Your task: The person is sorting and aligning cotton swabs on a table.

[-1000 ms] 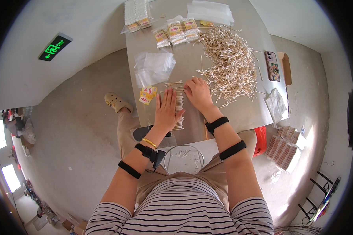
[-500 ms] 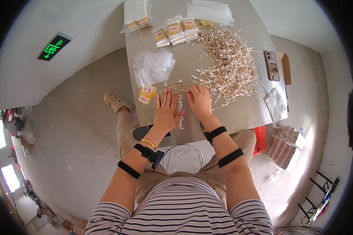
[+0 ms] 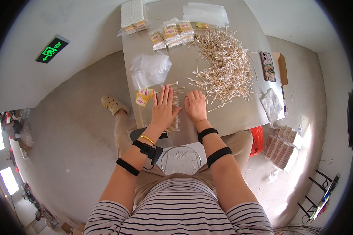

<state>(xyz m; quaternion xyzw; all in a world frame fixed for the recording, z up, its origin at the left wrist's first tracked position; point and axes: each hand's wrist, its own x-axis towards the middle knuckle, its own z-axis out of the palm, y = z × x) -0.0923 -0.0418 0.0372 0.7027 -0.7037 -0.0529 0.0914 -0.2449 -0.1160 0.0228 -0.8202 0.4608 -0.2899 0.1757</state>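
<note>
The left hand (image 3: pixel 163 107) is lying flat and spread over a small row of cotton swabs (image 3: pixel 175 113) at the near edge of the desk (image 3: pixel 239 117), while the right hand (image 3: pixel 195 106) is resting just beside it, fingers loosely curled and holding nothing. The big loose heap of swabs (image 3: pixel 223 66) is sitting further back. These sticks are probably light, thin and quick to roll — best gathered by pressing them together from both sides.

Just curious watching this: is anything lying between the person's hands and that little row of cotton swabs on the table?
Nothing visible. The left hand lies flat on the row of cotton swabs, and the right hand rests on the table just beside it.
</note>
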